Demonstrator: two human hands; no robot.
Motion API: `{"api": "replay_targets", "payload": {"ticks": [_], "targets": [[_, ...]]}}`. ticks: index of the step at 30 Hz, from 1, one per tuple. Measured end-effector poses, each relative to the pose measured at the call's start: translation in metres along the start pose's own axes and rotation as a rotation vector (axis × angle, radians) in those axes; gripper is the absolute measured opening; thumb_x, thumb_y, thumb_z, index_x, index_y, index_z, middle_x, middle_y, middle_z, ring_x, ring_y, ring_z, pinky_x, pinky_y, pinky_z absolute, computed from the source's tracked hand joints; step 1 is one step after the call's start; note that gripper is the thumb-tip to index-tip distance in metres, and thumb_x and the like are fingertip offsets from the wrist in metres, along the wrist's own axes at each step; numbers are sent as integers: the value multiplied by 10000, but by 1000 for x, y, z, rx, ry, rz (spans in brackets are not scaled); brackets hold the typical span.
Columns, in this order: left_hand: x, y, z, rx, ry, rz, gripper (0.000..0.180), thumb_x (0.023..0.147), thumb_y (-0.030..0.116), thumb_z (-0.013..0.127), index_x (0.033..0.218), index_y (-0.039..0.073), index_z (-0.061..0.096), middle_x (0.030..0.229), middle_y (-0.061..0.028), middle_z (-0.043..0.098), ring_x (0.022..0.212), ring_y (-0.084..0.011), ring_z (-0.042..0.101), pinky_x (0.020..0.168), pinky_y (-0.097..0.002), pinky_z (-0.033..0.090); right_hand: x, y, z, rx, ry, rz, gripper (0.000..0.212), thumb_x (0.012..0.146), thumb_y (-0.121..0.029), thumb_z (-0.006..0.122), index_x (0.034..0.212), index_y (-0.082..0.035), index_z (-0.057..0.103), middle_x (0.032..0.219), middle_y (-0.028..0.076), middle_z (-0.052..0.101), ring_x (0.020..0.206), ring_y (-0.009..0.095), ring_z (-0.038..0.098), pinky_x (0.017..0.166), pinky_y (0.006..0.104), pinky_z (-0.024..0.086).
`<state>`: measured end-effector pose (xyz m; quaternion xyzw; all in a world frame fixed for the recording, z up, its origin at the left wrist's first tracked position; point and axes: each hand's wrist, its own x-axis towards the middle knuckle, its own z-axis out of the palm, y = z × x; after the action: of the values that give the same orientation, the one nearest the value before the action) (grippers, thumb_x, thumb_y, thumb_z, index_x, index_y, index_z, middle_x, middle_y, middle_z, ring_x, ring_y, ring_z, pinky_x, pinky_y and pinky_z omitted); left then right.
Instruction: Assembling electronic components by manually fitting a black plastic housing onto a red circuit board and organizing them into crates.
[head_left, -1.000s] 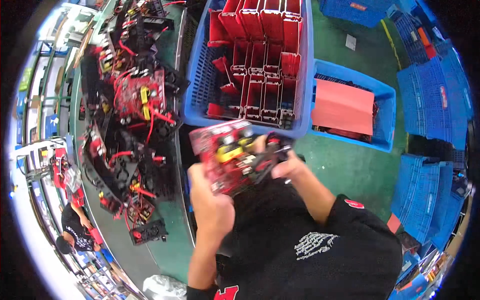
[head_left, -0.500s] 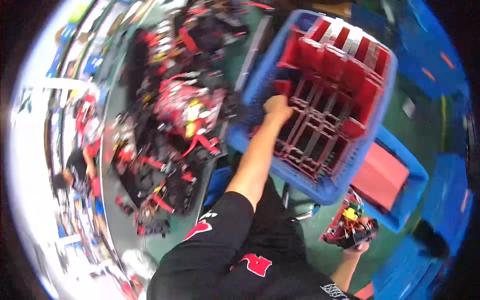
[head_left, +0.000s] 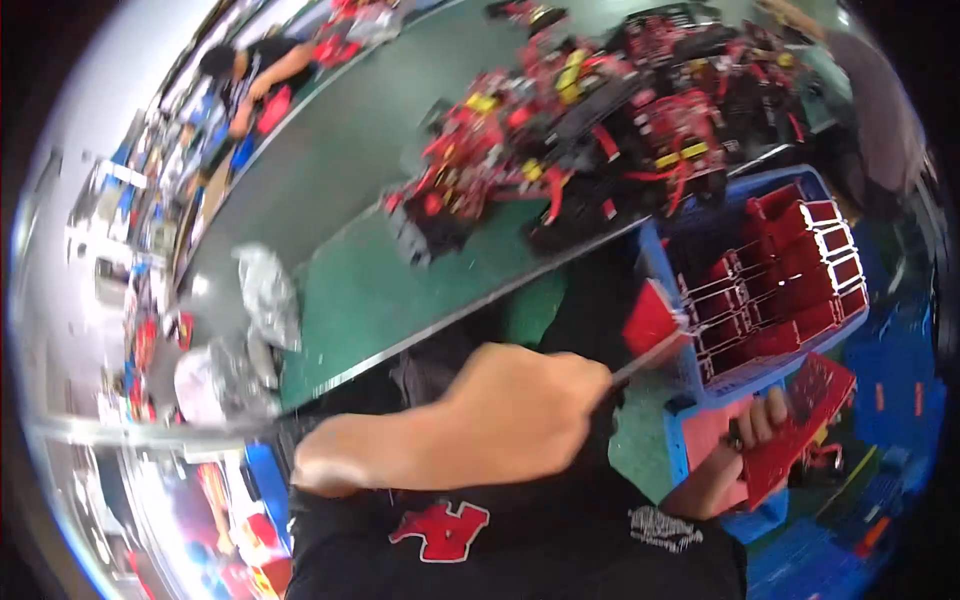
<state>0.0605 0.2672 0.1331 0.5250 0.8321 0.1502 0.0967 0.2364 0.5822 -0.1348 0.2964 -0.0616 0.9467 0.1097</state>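
Note:
Blurred by motion, my left hand point(head_left: 520, 410) is closed in front of my chest. A red piece point(head_left: 650, 320) with a thin pale edge juts from its fingers, beside the blue crate's near corner. My right hand point(head_left: 745, 455) grips a flat red panel point(head_left: 800, 430), fingers curled at its left edge. Behind the panel, part of a black, red and yellow assembly point(head_left: 828, 460) shows; most of it is hidden. Above the right hand stands the blue crate point(head_left: 735, 385), holding red panels point(head_left: 790, 270) and pale wire-like frames.
On the green-topped table point(head_left: 370, 290) lie many black, red and yellow assemblies point(head_left: 600, 130) and clear plastic bags point(head_left: 268, 295). A lower blue bin point(head_left: 680, 440) is under the crate. A person point(head_left: 255, 80) works across the table; another person's grey sleeve point(head_left: 875, 110) shows at right.
My left hand has come out of the blue crate to my chest with a red piece. My right hand now has a red panel before the assembly. The view has turned left.

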Motion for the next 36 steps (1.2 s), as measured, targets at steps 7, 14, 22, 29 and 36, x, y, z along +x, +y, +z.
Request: {"api": "replay_targets", "payload": {"ticks": [7,14,22,29,36], "targets": [[-149,-75,-2,745,200,-449,110,706,93,610,751,114,511,695,-44,489,604,-218,539,548,-334,430,107,118,-16,165,-43,339,399,951,-324,511,1252,-68,456,1098,74,461,791,227,537,679,409,429],[-218,-189,100,1036,58,-590,194,712,182,658,854,88,565,775,-23,521,722,-167,561,677,-336,451,123,223,-17,295,-41,629,506,964,-406,481,1323,-50,455,1252,204,473,1072,369,550,687,473,479],[-226,-197,76,527,820,-1102,266,844,230,664,1003,26,600,921,-105,611,906,-301,591,836,-404,467,58,203,-73,273,301,481,331,985,-451,422,907,-169,575,1177,233,546,1063,401,537,726,534,510],[-247,-271,74,276,648,-1324,412,750,262,727,1009,-41,623,909,-195,693,797,-300,672,737,-377,503,32,161,-43,204,402,539,340,980,-441,445,882,-140,569,1113,222,568,978,363,560,696,495,522],[-211,-260,45,284,422,-1671,314,743,304,670,834,4,670,713,-164,658,704,-340,647,703,-439,490,2,122,2,85,486,532,353,975,-431,467,857,-112,563,1049,212,589,894,324,583,666,456,534]]}}
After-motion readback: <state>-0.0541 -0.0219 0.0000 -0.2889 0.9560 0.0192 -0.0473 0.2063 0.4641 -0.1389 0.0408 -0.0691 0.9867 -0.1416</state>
